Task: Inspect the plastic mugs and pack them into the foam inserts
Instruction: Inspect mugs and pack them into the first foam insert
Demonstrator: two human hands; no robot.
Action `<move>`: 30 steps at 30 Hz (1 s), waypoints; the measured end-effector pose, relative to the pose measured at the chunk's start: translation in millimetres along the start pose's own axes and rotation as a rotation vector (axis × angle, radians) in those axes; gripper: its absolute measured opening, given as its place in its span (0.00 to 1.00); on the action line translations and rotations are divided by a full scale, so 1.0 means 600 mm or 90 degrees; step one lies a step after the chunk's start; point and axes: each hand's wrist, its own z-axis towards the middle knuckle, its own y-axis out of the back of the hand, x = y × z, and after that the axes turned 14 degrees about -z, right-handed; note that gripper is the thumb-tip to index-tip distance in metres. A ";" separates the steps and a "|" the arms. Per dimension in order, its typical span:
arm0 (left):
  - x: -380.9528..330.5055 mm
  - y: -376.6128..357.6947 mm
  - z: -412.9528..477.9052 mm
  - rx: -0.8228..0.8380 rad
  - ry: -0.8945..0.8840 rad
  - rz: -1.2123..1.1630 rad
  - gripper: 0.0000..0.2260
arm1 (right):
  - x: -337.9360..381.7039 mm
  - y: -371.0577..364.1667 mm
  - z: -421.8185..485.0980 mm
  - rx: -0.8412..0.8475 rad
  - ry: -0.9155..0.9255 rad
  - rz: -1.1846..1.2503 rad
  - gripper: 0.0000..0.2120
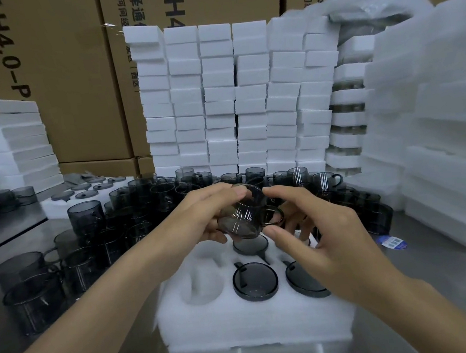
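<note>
- Nearest, a foam insert (254, 325) lies flat on the bench (434, 270), right under the hands, presumably so that a checked piece can go straight down into it.
- Three packed mugs (255, 281) sit sunk in its pockets with their round dark faces up. An empty pocket (202, 287) to their left looks like the next slot.
- Above the insert and clear of it, the mug (244, 215) is held in the air between both hands.
- The left hand (198, 212) grips it with the thumb at the rim and the fingers curled under the wall. The right hand (328, 235) closes its fingers round the handle side, forefinger by the rim and thumb near the base.
- The mug is tipped over: its base faces the wearer and slightly down, and its mouth points away and up. Its long axis therefore runs from near and low to far and high, with the handle out to the right. That tilt probably serves to check the base and wall.
- Beyond, loose mugs (143, 202) crowd the bench, with stacked foam blocks (232, 91) and cartons (60, 79) behind them.
</note>
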 end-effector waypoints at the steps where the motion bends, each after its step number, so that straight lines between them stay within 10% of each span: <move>1: 0.001 0.001 0.000 0.006 0.001 -0.005 0.26 | -0.001 0.000 0.000 -0.002 -0.006 -0.011 0.22; 14: -0.008 0.007 -0.002 0.080 -0.016 -0.022 0.24 | 0.002 0.002 -0.001 0.006 -0.060 -0.083 0.19; 30: 0.023 -0.023 -0.008 -0.053 -0.249 0.325 0.27 | 0.038 0.005 0.001 0.048 -0.160 0.182 0.25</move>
